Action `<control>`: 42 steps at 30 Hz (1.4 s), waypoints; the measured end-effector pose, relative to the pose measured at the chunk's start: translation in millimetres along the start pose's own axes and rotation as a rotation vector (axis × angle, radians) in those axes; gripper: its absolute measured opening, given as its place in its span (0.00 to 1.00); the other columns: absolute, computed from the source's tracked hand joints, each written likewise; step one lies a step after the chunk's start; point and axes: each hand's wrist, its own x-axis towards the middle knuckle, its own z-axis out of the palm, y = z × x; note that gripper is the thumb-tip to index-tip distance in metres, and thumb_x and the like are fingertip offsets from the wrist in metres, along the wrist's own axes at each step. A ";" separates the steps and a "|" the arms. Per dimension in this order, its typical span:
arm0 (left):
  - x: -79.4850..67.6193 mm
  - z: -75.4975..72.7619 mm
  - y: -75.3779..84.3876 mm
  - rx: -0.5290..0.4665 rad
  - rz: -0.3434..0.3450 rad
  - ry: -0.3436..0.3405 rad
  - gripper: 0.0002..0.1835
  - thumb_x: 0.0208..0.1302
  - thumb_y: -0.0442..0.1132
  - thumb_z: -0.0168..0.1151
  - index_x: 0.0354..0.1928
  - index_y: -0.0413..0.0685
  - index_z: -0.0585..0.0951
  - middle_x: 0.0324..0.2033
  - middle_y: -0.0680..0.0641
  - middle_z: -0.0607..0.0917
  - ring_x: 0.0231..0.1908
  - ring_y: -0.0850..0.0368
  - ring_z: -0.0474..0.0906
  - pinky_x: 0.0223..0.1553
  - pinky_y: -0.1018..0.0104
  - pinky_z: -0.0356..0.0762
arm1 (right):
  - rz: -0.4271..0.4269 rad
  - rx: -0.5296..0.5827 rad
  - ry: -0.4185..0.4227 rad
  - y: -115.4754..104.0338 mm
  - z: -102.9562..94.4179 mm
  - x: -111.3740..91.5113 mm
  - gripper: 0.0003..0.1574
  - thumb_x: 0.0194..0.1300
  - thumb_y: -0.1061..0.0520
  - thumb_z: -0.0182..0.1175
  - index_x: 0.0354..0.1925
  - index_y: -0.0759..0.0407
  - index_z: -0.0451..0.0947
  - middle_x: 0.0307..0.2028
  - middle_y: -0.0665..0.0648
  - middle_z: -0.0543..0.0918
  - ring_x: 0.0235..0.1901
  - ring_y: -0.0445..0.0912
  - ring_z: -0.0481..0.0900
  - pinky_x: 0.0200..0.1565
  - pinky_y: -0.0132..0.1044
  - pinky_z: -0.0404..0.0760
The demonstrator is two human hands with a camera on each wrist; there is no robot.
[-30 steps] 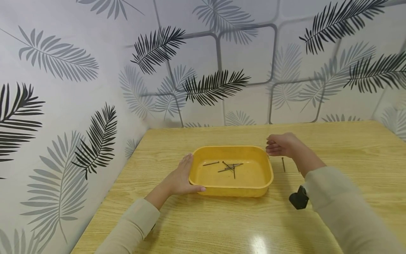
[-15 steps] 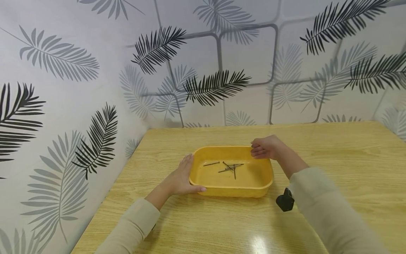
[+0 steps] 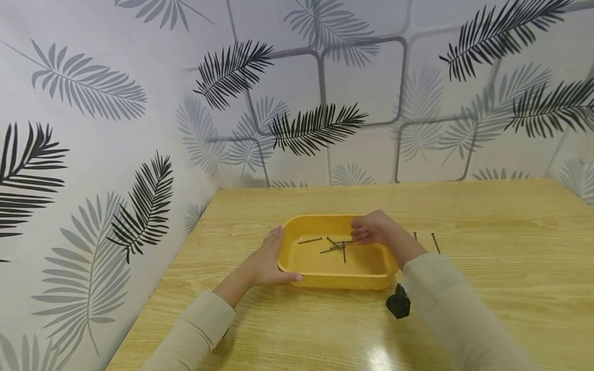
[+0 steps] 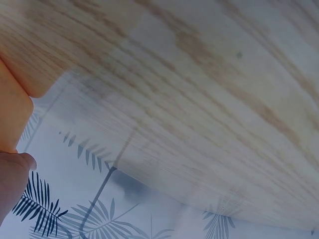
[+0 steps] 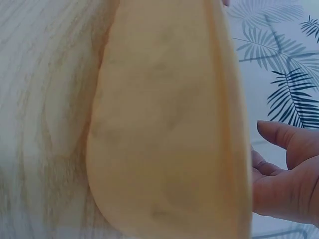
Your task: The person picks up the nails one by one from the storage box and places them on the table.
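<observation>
A shallow yellow plastic tray [image 3: 334, 281] stands on the wooden table. Several dark nails [image 3: 310, 240] lie in it, most of them crossed in a small pile near its middle. My left hand [image 3: 266, 260] holds the tray's left end, fingers along the side and thumb at the front rim; in the left wrist view the thumb [image 4: 15, 174] touches the tray's edge. My right hand [image 3: 371, 228] reaches over the tray's right part, fingers bent, beside the pile. In the right wrist view the tray wall hides its fingertips, so whether it pinches a nail does not show.
Two more nails [image 3: 435, 242] lie on the table [image 3: 501, 268] to the right of the tray, partly behind the right forearm. A black device [image 3: 398, 301] hangs at the right cuff. Leaf-patterned walls [image 3: 297, 103] border the table at the back and left.
My right hand has moved left, from beyond the tray's right edge to over its inside. Two nails on the table now show right of the forearm. The left hand and tray stay put.
</observation>
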 end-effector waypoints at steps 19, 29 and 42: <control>-2.3 0.7 2.8 -0.008 -0.009 -0.002 0.65 0.47 0.69 0.62 0.72 0.39 0.36 0.73 0.38 0.40 0.73 0.46 0.35 0.71 0.48 0.43 | -0.009 -0.032 0.013 75.4 14.2 138.8 0.37 0.58 0.58 0.62 0.59 0.78 0.61 0.37 0.68 0.82 0.30 0.52 0.84 0.34 0.42 0.84; -0.1 1.9 1.3 -0.001 -0.003 0.010 0.65 0.47 0.69 0.61 0.72 0.39 0.37 0.73 0.38 0.41 0.73 0.46 0.36 0.71 0.49 0.44 | 0.015 -0.258 0.114 9.9 53.4 31.8 0.26 0.61 0.64 0.55 0.53 0.82 0.67 0.21 0.58 0.79 0.13 0.39 0.74 0.23 0.31 0.81; 0.6 0.2 0.9 -0.025 0.003 0.011 0.65 0.46 0.69 0.62 0.72 0.39 0.37 0.73 0.38 0.41 0.73 0.46 0.36 0.71 0.48 0.43 | -0.050 -0.566 0.093 7.6 63.5 25.6 0.20 0.53 0.69 0.56 0.08 0.61 0.69 0.05 0.50 0.68 0.07 0.39 0.69 0.14 0.27 0.71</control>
